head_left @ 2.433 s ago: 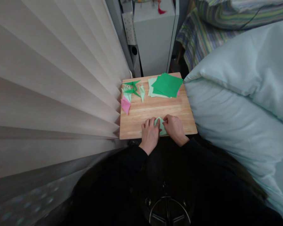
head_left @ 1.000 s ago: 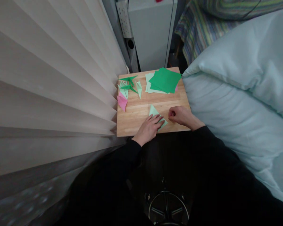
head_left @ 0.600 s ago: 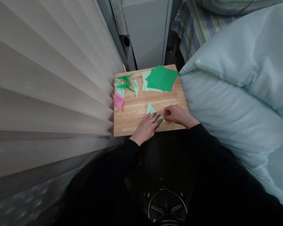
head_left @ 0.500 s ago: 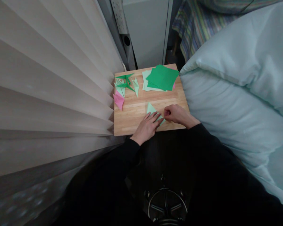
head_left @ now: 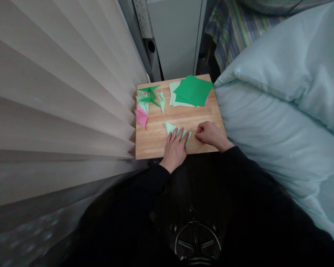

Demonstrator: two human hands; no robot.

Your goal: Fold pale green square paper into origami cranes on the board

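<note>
Watching remotely, I see the left hand (head_left: 175, 149) spread flat on the pale green, folded paper triangle (head_left: 170, 127) on the light-brown wooden table (head_left: 151, 142); the right hand (head_left: 210, 134) curls closed just beside that paper

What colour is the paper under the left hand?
Pale mint green paper, shown best in the head view.

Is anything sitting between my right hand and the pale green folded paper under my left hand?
Nothing visible: only wooden board shows between the right hand and the folded paper. The left hand covers part of that paper; the green sheets lie farther back.
</note>
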